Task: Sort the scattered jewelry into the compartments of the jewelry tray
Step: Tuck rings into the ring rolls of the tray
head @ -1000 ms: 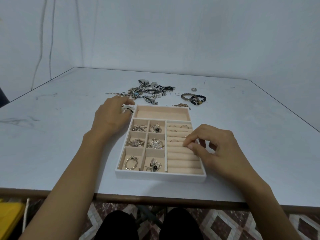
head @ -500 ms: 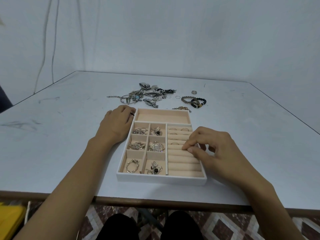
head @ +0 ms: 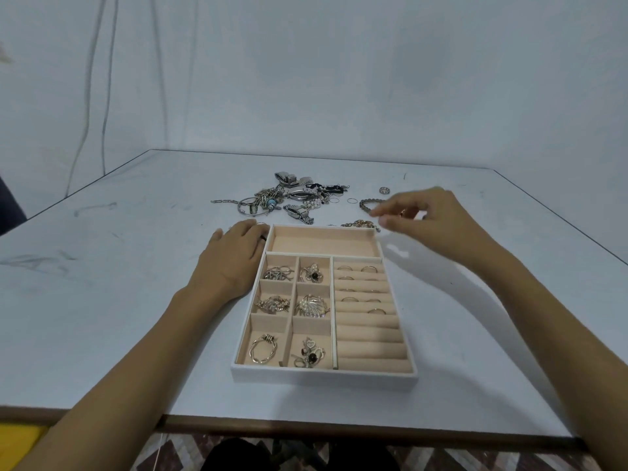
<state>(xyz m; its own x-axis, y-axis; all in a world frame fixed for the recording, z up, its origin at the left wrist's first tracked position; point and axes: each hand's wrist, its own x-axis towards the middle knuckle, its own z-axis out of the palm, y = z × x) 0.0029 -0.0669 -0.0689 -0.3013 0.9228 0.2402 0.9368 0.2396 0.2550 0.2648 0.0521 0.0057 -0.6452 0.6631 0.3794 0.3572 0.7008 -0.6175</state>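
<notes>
A white jewelry tray (head: 323,374) with beige lining sits on the table in front of me. Its small left compartments hold brooches, earrings and a hoop; its ring rolls (head: 365,300) hold several thin rings; the long top compartment (head: 323,241) has nothing in it. A pile of scattered jewelry (head: 292,197) lies behind the tray. My left hand (head: 234,256) rests flat against the tray's upper left side. My right hand (head: 428,219) hovers past the tray's upper right corner, fingers spread, over a bracelet (head: 368,202) and a gold chain (head: 356,224).
A lone ring (head: 384,190) and a thin hoop (head: 352,200) lie on the grey table (head: 119,300) right of the pile. The table's front edge runs just below the tray. White walls with hanging cables stand behind.
My right hand left the ring rolls and moved up and away to the jewelry beyond the tray's far right corner, fingers opening. A ring now sits in the rolls where it was. The left hand stayed.
</notes>
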